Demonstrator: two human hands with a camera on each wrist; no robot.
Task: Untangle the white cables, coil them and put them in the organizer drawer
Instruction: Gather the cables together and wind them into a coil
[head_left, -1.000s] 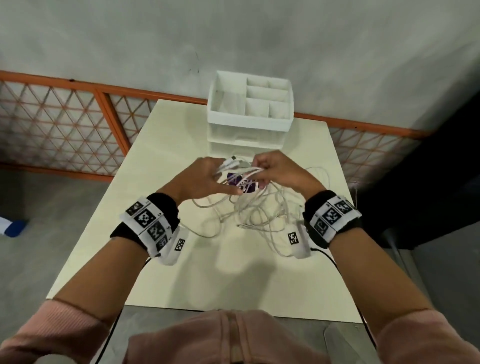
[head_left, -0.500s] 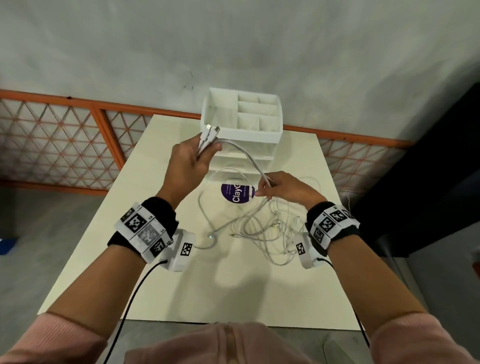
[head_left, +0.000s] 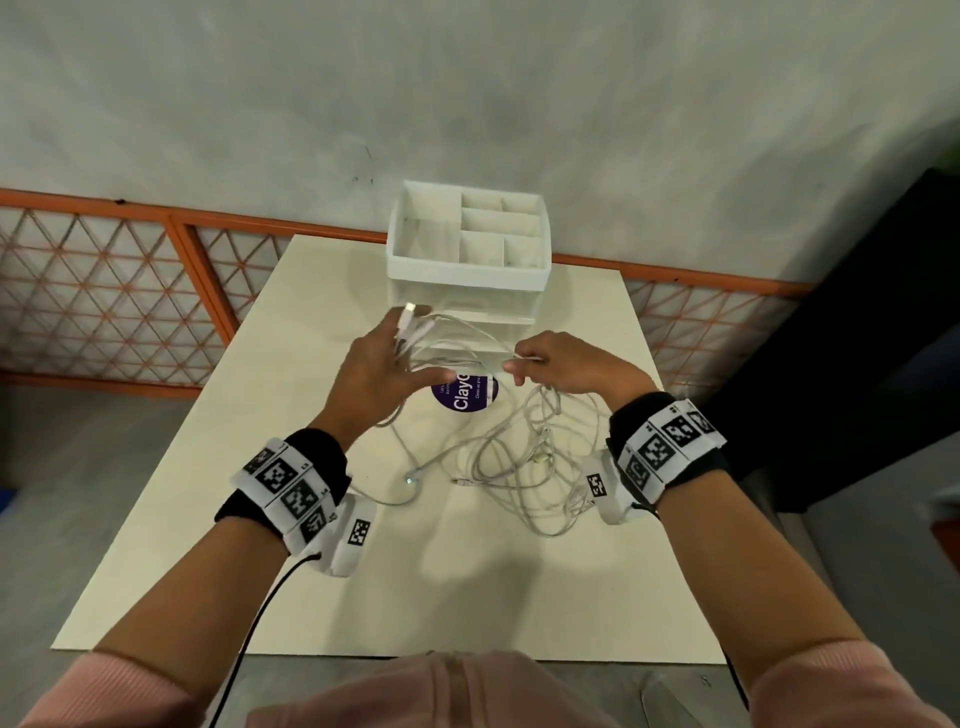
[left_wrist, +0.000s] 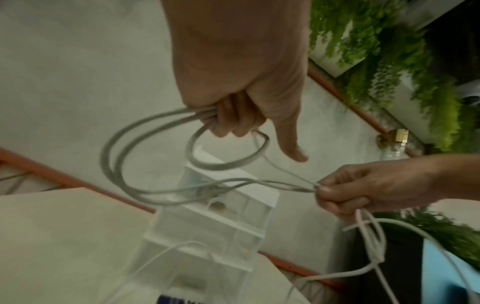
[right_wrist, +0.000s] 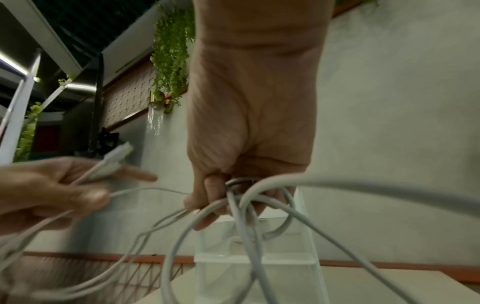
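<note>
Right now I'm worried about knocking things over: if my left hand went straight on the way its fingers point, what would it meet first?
Probably the white organizer. Your left hand, gripping cable ends, points at its clear drawer front; nothing shows between, though depth is unclear.

"Clay", cut off, on the purple round sticker (head_left: 465, 393)

The organizer (head_left: 467, 270) stands at the surface's (head_left: 208, 545) back edge; the cables (head_left: 519, 467) lie before it, nearer the right edge.
</note>
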